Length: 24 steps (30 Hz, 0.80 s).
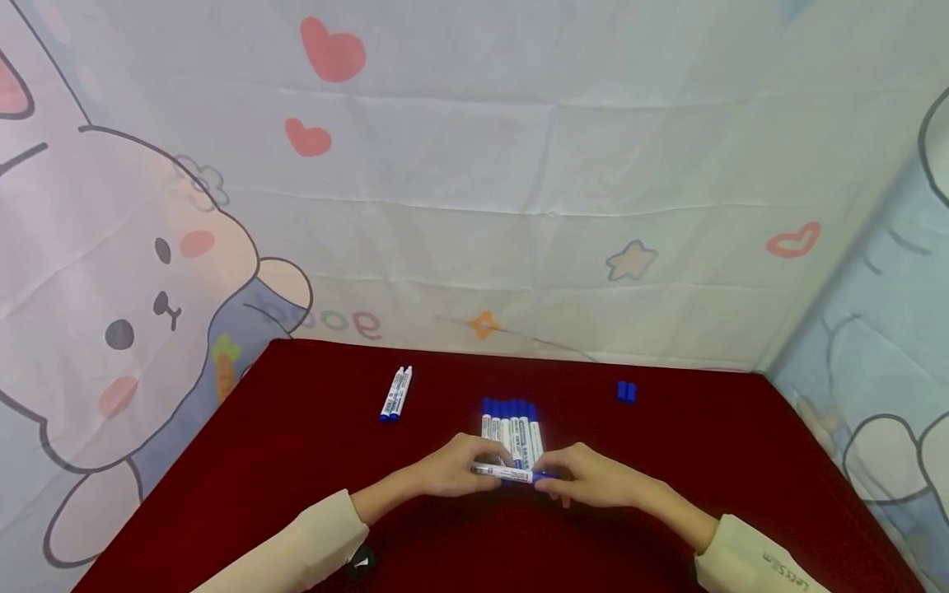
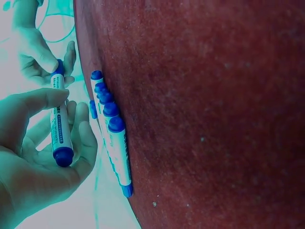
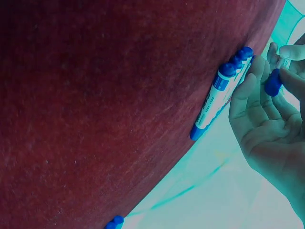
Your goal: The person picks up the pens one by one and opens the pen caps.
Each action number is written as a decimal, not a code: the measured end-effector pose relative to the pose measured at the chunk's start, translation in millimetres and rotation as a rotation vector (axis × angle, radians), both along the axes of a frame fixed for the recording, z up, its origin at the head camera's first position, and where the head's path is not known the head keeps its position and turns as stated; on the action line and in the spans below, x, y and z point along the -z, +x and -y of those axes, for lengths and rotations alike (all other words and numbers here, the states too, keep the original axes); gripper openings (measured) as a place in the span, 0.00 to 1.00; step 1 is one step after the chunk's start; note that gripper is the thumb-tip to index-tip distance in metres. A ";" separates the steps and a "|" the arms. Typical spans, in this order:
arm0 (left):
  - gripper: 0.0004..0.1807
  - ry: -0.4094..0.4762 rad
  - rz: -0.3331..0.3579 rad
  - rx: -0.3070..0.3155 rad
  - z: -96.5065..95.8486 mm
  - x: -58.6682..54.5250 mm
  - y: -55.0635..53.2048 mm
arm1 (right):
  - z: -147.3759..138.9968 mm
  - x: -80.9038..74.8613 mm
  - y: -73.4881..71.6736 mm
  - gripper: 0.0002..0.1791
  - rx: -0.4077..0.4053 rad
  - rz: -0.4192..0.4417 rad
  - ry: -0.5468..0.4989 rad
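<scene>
A white marker [image 1: 511,473] with a blue cap lies crosswise between my two hands, above the front end of a row of markers. My left hand [image 1: 463,465] holds its barrel between thumb and fingers, around the end away from the cap. At the other end, my right hand [image 1: 593,476] pinches the blue cap [image 3: 273,83], which sits against the barrel. Just beyond the hands, several capped markers [image 1: 522,428] lie side by side, caps pointing away from me. In the left wrist view, the held marker [image 2: 61,126] shows its blue end plug.
Two white markers [image 1: 396,394] without caps lie together at the back left, their pale tips pointing away. Two loose blue caps [image 1: 626,392] stand together at the back right. A dark red cloth [image 1: 296,445] covers the table, and a printed curtain [image 1: 549,272] hangs behind it.
</scene>
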<state>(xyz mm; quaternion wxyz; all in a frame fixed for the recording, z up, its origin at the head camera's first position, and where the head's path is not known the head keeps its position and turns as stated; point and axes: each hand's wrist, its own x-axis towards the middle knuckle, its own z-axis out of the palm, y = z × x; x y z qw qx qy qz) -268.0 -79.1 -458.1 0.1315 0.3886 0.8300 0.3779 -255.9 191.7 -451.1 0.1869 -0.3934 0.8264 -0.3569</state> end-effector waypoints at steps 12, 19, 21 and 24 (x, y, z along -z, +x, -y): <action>0.10 -0.043 -0.072 0.011 -5.7 -0.2 2.8 | 0.6 10.9 3.3 0.13 -0.012 -0.001 -0.032; 0.09 -0.057 -0.118 -0.042 -7.8 0.9 4.2 | 1.6 14.5 2.1 0.13 -0.046 0.035 -0.042; 0.09 -0.056 -0.138 -0.055 -7.5 0.7 5.2 | 1.7 14.5 0.5 0.14 -0.065 0.036 -0.036; 0.10 -0.050 -0.165 -0.063 -6.7 0.5 6.5 | 1.4 12.8 -1.8 0.14 -0.087 0.016 -0.035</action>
